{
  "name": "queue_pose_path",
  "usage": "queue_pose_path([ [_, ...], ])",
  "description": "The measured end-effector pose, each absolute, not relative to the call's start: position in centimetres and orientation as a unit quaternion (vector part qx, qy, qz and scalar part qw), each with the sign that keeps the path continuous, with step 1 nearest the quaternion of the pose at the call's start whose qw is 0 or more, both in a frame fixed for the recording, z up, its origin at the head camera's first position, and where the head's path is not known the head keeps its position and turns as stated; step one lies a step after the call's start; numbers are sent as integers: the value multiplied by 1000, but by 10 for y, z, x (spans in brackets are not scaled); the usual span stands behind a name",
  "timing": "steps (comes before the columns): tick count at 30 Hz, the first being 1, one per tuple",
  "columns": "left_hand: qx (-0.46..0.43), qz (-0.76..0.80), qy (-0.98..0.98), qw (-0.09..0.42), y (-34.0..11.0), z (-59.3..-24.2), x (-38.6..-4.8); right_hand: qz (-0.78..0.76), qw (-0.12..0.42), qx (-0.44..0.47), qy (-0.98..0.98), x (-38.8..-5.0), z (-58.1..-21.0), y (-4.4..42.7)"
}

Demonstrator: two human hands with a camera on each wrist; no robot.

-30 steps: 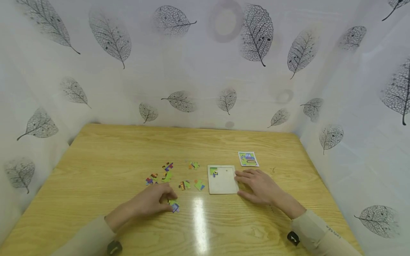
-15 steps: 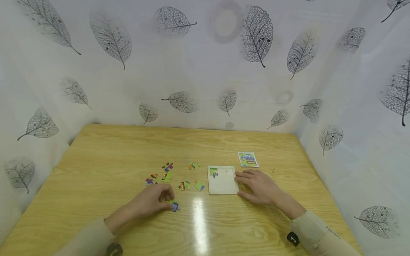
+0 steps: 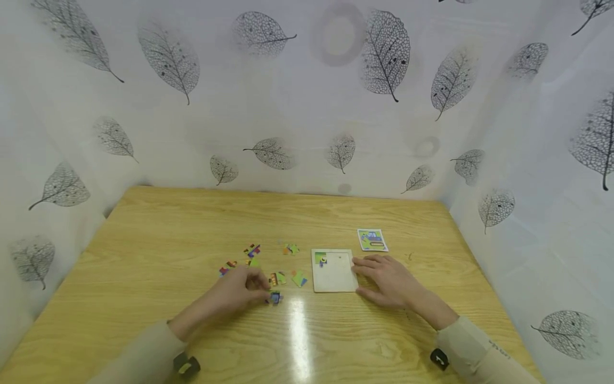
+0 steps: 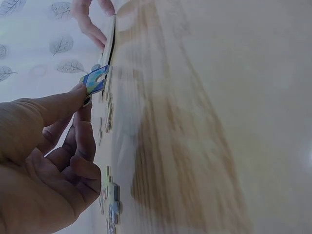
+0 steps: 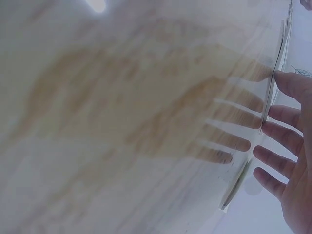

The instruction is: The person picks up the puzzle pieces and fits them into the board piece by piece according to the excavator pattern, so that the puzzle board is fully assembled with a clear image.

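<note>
Two bare hands work at a wooden table (image 3: pixel 384 346). The left hand (image 3: pixel 240 290) pinches one small blue puzzle piece (image 3: pixel 275 297) with its thumb and a finger, and its other fingers are curled in. That piece is in front of the loose bits, to the left of the flat, pale board (image 3: pixel 334 278) and apart from it. From the left wrist, the piece looks tipped up at the thumb's end; I cannot tell if it touches the table. The right hand (image 3: pixel 389 282) is not grabbing anything: its fingers are spread out, and the thumb and some fingertips touch the right edge of the board. The board has a green picture piece (image 3: pixel 321 258) in its far left corner. Just behind the board, on the right, lies a little picture card (image 3: pixel 372 240) with a blue and green picture. More loose pieces (image 3: pixel 299 278) lie scattered left of the board, some near the left hand. Big dark leaves are printed on the white wall (image 3: pixel 297 96). Both arms wear light sleeves (image 3: pixel 472 346).
</note>
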State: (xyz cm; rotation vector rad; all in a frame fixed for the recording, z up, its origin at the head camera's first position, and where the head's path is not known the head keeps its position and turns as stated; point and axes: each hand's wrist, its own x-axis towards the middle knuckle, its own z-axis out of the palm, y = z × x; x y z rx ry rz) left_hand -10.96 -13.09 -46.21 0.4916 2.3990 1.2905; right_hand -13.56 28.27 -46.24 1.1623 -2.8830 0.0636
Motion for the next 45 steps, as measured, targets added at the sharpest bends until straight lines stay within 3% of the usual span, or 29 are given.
queue_pose_path([
  [27,154,498,838,163,-34,-466,-184,16,19,374,-927,-137,-464,284],
  [45,150,475,849,178,8,-465,-204,26,8,372,-928,-137,-463,284],
])
